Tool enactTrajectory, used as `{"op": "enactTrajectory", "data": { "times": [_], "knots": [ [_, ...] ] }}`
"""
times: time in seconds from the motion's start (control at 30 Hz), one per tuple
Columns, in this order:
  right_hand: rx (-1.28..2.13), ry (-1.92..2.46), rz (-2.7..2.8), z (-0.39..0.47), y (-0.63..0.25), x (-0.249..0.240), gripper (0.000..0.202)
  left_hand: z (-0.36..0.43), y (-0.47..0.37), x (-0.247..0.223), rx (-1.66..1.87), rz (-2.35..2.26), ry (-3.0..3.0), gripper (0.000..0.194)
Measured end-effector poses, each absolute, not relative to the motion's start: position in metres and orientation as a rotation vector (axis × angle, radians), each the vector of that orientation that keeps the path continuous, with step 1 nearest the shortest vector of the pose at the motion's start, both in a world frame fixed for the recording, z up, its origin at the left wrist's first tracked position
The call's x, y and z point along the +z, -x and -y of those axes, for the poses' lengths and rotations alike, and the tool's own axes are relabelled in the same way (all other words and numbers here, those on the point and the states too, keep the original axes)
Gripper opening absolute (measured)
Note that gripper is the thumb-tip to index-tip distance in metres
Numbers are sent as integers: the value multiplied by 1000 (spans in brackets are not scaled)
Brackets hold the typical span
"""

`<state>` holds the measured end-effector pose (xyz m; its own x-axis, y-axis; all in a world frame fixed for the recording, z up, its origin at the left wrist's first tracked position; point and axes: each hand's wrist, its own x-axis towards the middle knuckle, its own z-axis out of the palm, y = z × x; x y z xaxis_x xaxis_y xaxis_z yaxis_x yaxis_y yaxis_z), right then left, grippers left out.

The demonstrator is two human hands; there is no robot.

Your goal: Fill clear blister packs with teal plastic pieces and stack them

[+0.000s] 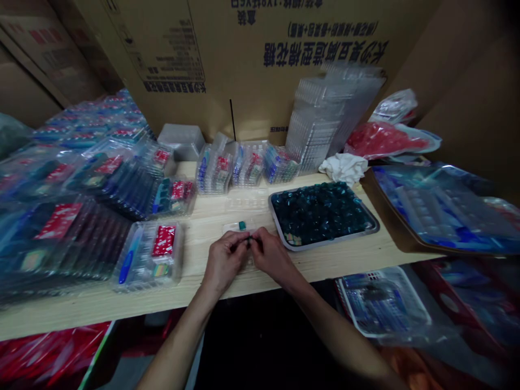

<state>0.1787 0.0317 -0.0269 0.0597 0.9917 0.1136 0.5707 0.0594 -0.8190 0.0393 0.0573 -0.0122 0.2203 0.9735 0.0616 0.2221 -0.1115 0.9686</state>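
My left hand (227,255) and my right hand (270,254) meet at the middle of the wooden table (195,271). Fingertips of both are pinched together on a small dark green piece (249,239). Just beyond them, a square green piece (242,225) sits in a clear plastic tray (231,227), partly covered by my hands. To the right of my right hand is a white-rimmed tray (298,247) full of dark green pieces (320,208). Another clear tray (247,201) lies flat farther back.
Filled clear packs (150,252) stand in rows at the left and along the back (213,170). Stacked clear trays (317,119), a white cloth (345,167) and a red bag (385,140) are behind the green pieces. An open carton (385,222) stands at the right.
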Motion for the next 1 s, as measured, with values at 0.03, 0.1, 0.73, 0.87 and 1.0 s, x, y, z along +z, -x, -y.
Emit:
{"op": "enactTrajectory", "data": {
  "times": [0.03, 0.1, 0.73, 0.87, 1.0],
  "knots": [
    [724, 1617, 1624, -33, -181, -26, 8, -56, -39, -11, 999, -1182, -1544, 23],
    [743, 1628, 1635, -33, -184, -25, 10, -55, -40, -11, 992, -1191, -1461, 21],
    [-15, 2431, 1890, -57, -288, -6, 51, -93, -17, -36, 898, -1168, -2188, 23],
    [-1, 2393, 1934, -59, -289, -10, 48, -100, -26, -51, 811, -1102, -2367, 24],
    [34, 2374, 1908, -64, -291, -10, 37, -100, -28, -59, 789, -1065, -2403, 24]
  ]
}}
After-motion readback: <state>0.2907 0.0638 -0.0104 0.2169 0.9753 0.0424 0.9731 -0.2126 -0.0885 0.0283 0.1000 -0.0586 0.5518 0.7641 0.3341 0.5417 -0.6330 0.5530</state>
